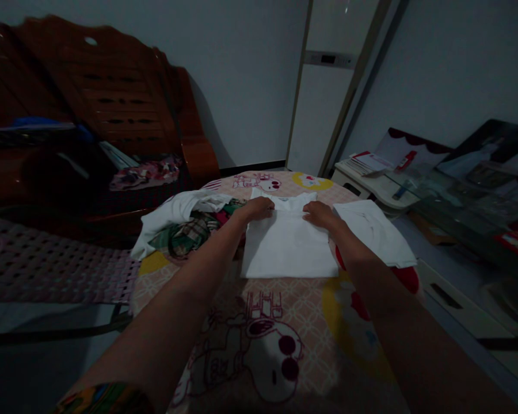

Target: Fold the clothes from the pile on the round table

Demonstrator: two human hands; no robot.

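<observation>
A white T-shirt (289,247) lies folded into a rough rectangle in the middle of the round table, its collar at the far end. My left hand (260,209) is closed on the left part of a folded edge just below the collar. On the right part of that same edge, my right hand (319,214) is closed too, its fingertips curled at the cloth. Right of the shirt lies another folded white garment (371,233). To the left is a loose heap with a white cloth (172,215) and a green plaid cloth (187,234).
A pink patterned cloth (319,322) covers the table. Behind on the left stands a carved wooden chair (116,98); a woven seat (60,259) is nearer. A tall white cabinet-like unit (322,109) stands against the wall. Glass shelving (457,201) holding several items is on the right.
</observation>
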